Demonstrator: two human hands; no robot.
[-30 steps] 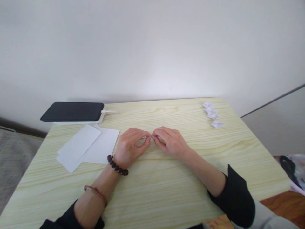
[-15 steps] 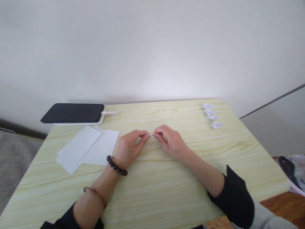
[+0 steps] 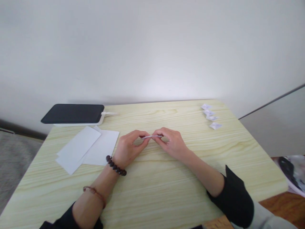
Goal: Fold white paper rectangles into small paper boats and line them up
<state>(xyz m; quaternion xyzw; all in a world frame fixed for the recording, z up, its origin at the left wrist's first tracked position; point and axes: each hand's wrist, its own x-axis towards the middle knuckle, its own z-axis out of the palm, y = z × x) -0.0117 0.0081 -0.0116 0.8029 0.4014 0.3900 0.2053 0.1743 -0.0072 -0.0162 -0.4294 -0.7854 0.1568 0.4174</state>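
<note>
Between my two hands, above the middle of the table, is a small folded piece of white paper (image 3: 151, 136), seen nearly edge-on as a thin strip. My left hand (image 3: 130, 144) pinches its left end between thumb and fingers. The right end is pinched the same way by my right hand (image 3: 172, 143). Fingertips of both hands almost meet at the middle of the strip, and the fingers hide part of it. Several small folded paper boats (image 3: 215, 126) stand in a row at the table's back right.
Loose white paper sheets (image 3: 78, 146) overlap on the left of the wooden table (image 3: 152, 190). Behind them a black phone (image 3: 73, 113) rests on a white block, with a white cable (image 3: 109, 113) plugged in. A white wall (image 3: 152, 51) rises behind the table.
The folded paper has turned so that more of its long thin edge shows between my fingers. My right fingers have shifted slightly on it; my left hand has hardly moved.
</note>
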